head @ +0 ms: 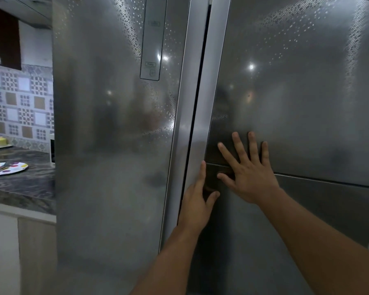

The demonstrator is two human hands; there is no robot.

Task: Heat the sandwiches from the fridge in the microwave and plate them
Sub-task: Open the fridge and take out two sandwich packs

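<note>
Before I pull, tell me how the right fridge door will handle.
The right fridge door looks tall and steel-faced, so probably heavy and stiff. Its glossy surface may be slippery under the flat right hand. The left hand at the edge likely grips better.
</note>
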